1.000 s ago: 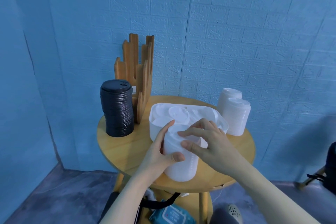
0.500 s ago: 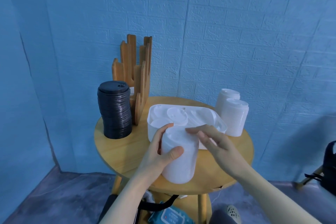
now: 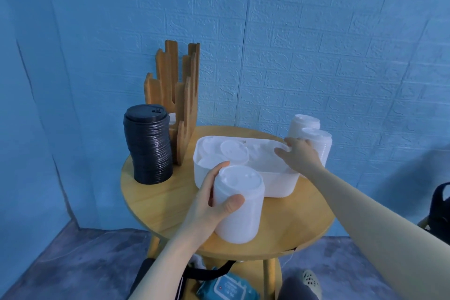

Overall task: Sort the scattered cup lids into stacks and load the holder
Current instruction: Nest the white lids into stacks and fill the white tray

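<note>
The stack of white lids [image 3: 237,204] stands upright on the near part of the round wooden desk [image 3: 155,202], just in front of the white bin [image 3: 277,184]. My left hand [image 3: 209,204] has its grip on this stack near the top: the thumb lies across the near side, the fingers curl round the far left side.

My right hand [image 3: 300,157] reaches over the right end of the bin, fingers spread and slightly bent down among the loose white lids [image 3: 233,152] inside. I cannot tell whether that grip has hold of a lid; the fingertips are partly hidden against the white plastic.

Just beyond that hand, at the desk's right edge, two more white stacks [image 3: 314,139] stand side by side, touching. At the left of the desk stands a tall stack of black lids [image 3: 148,145], leaning a little. Right behind and beside it is the wooden holder [image 3: 181,95], with its stepped upright slats; something white shows low between the black stack and the slats.

Under the desk lies a teal packet [image 3: 226,286], and a shoe [image 3: 308,280] shows by the desk leg.
</note>
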Available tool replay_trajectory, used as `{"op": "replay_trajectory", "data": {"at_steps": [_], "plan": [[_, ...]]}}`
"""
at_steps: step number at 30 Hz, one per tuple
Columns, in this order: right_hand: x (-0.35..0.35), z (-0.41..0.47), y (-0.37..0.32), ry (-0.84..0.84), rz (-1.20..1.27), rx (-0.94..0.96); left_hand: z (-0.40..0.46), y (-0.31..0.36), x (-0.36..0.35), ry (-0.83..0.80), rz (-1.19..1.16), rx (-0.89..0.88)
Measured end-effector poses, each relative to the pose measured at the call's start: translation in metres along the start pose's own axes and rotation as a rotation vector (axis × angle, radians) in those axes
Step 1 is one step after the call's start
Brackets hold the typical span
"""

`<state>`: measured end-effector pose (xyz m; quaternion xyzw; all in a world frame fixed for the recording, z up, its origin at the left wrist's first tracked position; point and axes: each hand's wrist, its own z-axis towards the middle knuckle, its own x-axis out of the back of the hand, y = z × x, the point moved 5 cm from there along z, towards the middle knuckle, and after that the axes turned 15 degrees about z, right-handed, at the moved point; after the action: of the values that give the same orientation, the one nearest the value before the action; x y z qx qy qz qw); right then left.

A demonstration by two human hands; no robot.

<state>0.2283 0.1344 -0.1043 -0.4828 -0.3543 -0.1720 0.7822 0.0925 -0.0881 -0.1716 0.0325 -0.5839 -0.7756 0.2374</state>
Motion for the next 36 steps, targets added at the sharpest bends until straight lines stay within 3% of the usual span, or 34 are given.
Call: {"op": "replay_trajectory", "data": {"at_steps": [8,17,20,24,30,36], "plan": [[-0.005,0.000,-0.008,0.091,-0.139,0.107,0.000,0.000,0.001,0.001,0.002,0.007],[-0.005,0.002,-0.010,0.074,-0.183,0.123,-0.001,0.002,0.001,-0.009,-0.014,0.006],[0.003,-0.002,-0.016,0.165,-0.072,0.201,-0.001,0.002,0.001,-0.010,-0.011,0.007],[0.017,-0.027,-0.033,0.249,0.252,0.389,-0.001,0.002,0.001,-0.005,-0.015,0.002],[0.015,-0.099,-0.063,0.055,0.604,0.665,-0.002,0.003,0.001,0.010,-0.046,-0.019],[0.003,-0.120,-0.054,-0.055,0.494,0.774,0.000,0.004,0.001,0.011,-0.069,-0.042]]}}
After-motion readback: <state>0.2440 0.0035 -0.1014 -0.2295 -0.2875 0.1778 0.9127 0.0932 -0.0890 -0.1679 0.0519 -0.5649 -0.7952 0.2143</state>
